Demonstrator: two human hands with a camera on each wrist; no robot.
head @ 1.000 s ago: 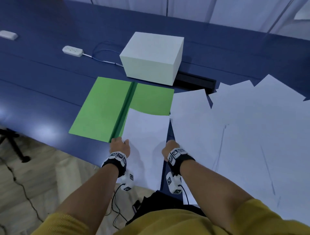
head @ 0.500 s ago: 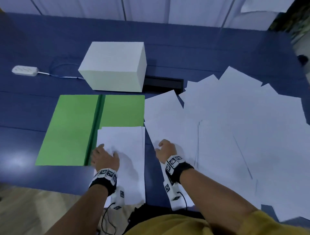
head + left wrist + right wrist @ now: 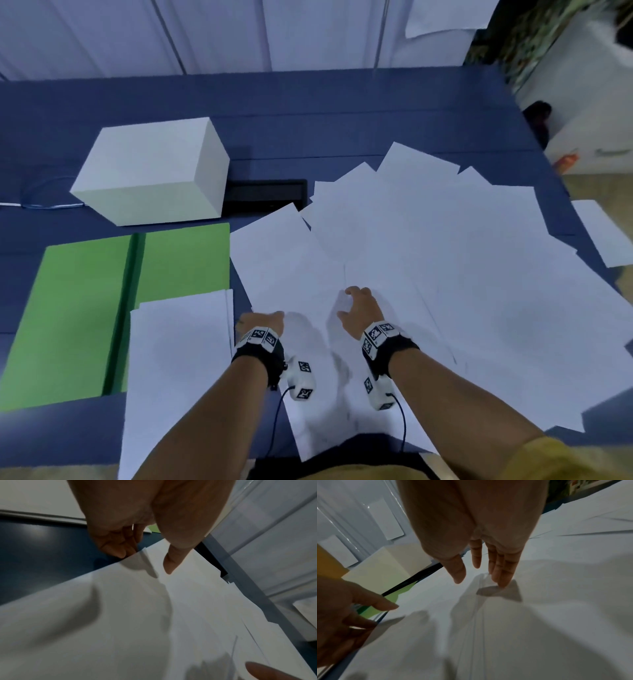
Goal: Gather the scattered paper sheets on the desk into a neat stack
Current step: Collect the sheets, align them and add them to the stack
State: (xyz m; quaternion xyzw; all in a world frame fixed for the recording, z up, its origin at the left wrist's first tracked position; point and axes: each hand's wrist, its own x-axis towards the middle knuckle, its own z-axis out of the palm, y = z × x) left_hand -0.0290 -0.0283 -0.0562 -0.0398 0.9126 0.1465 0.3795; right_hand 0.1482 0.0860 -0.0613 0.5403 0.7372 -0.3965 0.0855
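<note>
A small stack of white sheets (image 3: pixel 178 359) lies at the near left, partly on an open green folder (image 3: pixel 78 308). Several loose white sheets (image 3: pixel 445 274) overlap across the blue desk (image 3: pixel 308 113) to its right. My left hand (image 3: pixel 260 322) is at the left edge of the nearest loose sheet (image 3: pixel 154 615). In the left wrist view its fingers (image 3: pixel 116 547) curl at that edge and the thumb hovers above the paper. My right hand (image 3: pixel 479 577) is open, with straight fingertips (image 3: pixel 501 584) touching the loose sheets.
A white box (image 3: pixel 150 171) stands at the back left, with a black cable slot (image 3: pixel 263 195) beside it. One sheet (image 3: pixel 603 236) lies past the desk's right edge. The near desk edge runs just below my wrists.
My left hand has left the stack and moved right to the edge of the nearest loose sheet. My right hand has moved forward onto the loose sheets and spread its fingers. The view swung right.
</note>
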